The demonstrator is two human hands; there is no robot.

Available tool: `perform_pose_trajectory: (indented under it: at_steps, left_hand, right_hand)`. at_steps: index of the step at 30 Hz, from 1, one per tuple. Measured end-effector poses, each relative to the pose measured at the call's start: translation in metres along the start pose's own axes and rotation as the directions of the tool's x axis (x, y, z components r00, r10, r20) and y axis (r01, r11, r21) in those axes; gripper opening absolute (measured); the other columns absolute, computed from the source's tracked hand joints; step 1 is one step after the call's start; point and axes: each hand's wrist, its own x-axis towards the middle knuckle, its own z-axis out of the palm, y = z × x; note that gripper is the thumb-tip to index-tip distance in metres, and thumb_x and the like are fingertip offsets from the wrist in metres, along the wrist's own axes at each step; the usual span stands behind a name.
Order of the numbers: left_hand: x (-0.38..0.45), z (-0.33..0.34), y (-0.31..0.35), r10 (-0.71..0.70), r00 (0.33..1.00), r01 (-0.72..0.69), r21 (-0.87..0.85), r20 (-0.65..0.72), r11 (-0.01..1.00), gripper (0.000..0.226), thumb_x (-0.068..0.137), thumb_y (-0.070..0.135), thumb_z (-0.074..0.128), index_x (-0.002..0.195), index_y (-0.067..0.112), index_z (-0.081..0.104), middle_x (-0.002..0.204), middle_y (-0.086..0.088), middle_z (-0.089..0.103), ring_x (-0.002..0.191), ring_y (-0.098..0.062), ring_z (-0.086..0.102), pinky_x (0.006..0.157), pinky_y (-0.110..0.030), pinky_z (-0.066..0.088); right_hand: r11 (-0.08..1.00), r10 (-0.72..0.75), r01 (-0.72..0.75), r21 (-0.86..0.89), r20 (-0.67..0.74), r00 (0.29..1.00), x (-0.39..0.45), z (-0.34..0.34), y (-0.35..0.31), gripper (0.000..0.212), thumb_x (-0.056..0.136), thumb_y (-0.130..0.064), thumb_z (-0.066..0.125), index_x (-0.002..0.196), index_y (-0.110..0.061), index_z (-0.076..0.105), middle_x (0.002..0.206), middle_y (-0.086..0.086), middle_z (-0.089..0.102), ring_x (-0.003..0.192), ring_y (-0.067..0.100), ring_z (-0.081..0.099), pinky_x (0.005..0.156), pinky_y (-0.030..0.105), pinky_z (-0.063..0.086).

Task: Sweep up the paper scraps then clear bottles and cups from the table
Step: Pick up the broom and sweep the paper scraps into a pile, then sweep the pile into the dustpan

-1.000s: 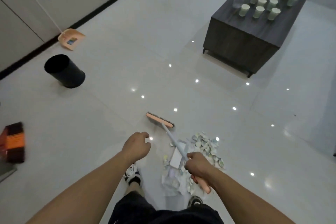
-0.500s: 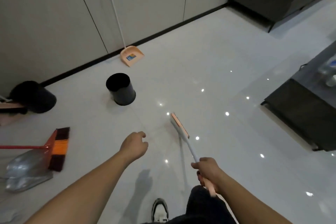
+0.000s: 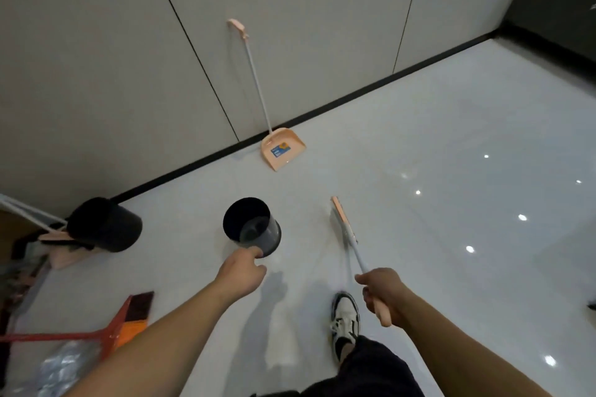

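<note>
My right hand (image 3: 382,295) grips the peach handle of a small broom (image 3: 345,226); its pale shaft runs forward and its peach head hangs just above the floor. My left hand (image 3: 242,272) reaches forward with fingers loosely curled and holds nothing; its fingertips overlap the near edge of a black bin (image 3: 251,227) standing on the floor. A peach long-handled dustpan (image 3: 282,148) leans against the wall ahead. The paper scraps, the table, bottles and cups are out of view.
A second black bin (image 3: 106,224) stands by the wall at left, with a white-handled tool beside it. A red broom (image 3: 106,329) and a clear plastic bag (image 3: 61,367) lie at lower left. My shoe (image 3: 345,319) is on the glossy white floor.
The view has swung left, away from the scraps and the table, and come nearer the wall. My left hand has reached closer to the black bin; the right keeps its hold on the broom.
</note>
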Motion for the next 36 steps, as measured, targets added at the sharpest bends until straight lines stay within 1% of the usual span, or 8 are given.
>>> perform_pose_trajectory:
  at_steps: [4,9,14,19,27,30,33,36]
  left_hand:
    - [0.068,-0.081,0.045,0.007,0.997,-0.005,0.022,-0.073,1.0,0.036,0.083,0.025,0.056,0.119,0.025,0.062,0.117,-0.005,0.06,0.104,-0.025,0.058,0.086,-0.031,0.049]
    - [0.167,-0.163,0.083,-0.008,0.992,0.012,0.034,-0.127,0.999,0.044,0.087,0.03,0.057,0.131,0.024,0.055,0.129,-0.005,0.055,0.116,-0.024,0.054,0.095,-0.029,0.043]
    - [0.301,-0.243,0.114,0.061,0.981,-0.048,0.075,-0.185,0.996,0.046,0.088,0.032,0.058,0.133,0.024,0.053,0.135,-0.007,0.051,0.123,-0.025,0.049,0.1,-0.029,0.039]
    - [0.457,-0.332,0.141,0.137,0.953,-0.13,0.044,-0.27,0.991,0.04,0.083,0.024,0.057,0.122,0.017,0.06,0.126,-0.015,0.056,0.115,-0.032,0.054,0.094,-0.031,0.044]
    - [0.636,-0.461,0.17,0.226,0.956,-0.193,0.182,-0.185,0.964,0.05,0.085,0.026,0.056,0.135,0.018,0.049,0.135,-0.015,0.046,0.124,-0.036,0.042,0.102,-0.039,0.04]
    - [0.687,-0.482,0.185,0.344,0.926,-0.283,0.316,-0.156,0.906,0.058,0.087,0.022,0.055,0.142,0.021,0.04,0.152,-0.009,0.029,0.135,-0.035,0.028,0.106,-0.044,0.036]
    - [0.725,-0.484,0.196,0.387,0.922,-0.315,0.52,-0.031,0.793,0.063,0.091,0.023,0.049,0.149,0.025,0.027,0.161,-0.001,0.011,0.145,-0.031,0.009,0.109,-0.05,0.03]
    - [0.746,-0.473,0.207,0.382,0.921,-0.322,0.703,0.077,0.634,0.054,0.091,0.019,0.043,0.144,0.026,0.035,0.156,0.001,0.024,0.144,-0.029,0.011,0.112,-0.057,0.018]
  right_hand:
    - [1.0,0.007,-0.008,0.002,0.067,0.998,0.033,-0.004,-0.118,0.017,0.093,-0.009,0.063,0.092,0.004,0.051,0.052,0.008,0.044,0.038,0.016,0.038,0.041,0.023,0.032]
    - [1.0,0.001,-0.003,0.022,0.093,0.996,0.091,0.013,-0.236,0.024,0.094,-0.01,0.062,0.107,0.007,0.052,0.048,0.006,0.044,0.038,0.014,0.039,0.041,0.021,0.034]
    - [0.999,0.006,-0.009,0.035,0.081,0.997,0.148,0.042,-0.338,0.024,0.093,-0.01,0.063,0.107,0.008,0.054,0.047,0.007,0.045,0.036,0.013,0.04,0.04,0.02,0.035]
    - [0.996,0.031,-0.036,0.083,0.058,0.998,0.217,0.078,-0.461,0.026,0.093,-0.008,0.064,0.114,0.004,0.053,0.064,0.01,0.046,0.034,0.011,0.043,0.038,0.019,0.039]
    - [0.979,0.177,-0.176,0.104,0.002,0.984,0.259,0.11,-0.607,0.024,0.096,-0.008,0.061,0.113,0.007,0.053,0.057,0.008,0.042,0.036,0.011,0.036,0.036,0.019,0.037]
    - [0.963,0.224,-0.216,0.163,-0.029,0.974,0.274,0.108,-0.632,0.023,0.097,-0.008,0.06,0.113,0.007,0.054,0.059,0.008,0.041,0.04,0.011,0.036,0.036,0.019,0.036]
    - [0.944,0.264,-0.246,0.222,-0.058,0.963,0.287,0.102,-0.636,0.023,0.097,-0.01,0.061,0.112,0.006,0.054,0.061,0.008,0.04,0.044,0.012,0.034,0.039,0.019,0.034]
    - [0.918,0.303,-0.269,0.292,-0.075,0.95,0.297,0.097,-0.632,0.024,0.095,-0.01,0.063,0.112,0.005,0.055,0.062,0.008,0.043,0.043,0.011,0.035,0.039,0.019,0.037]
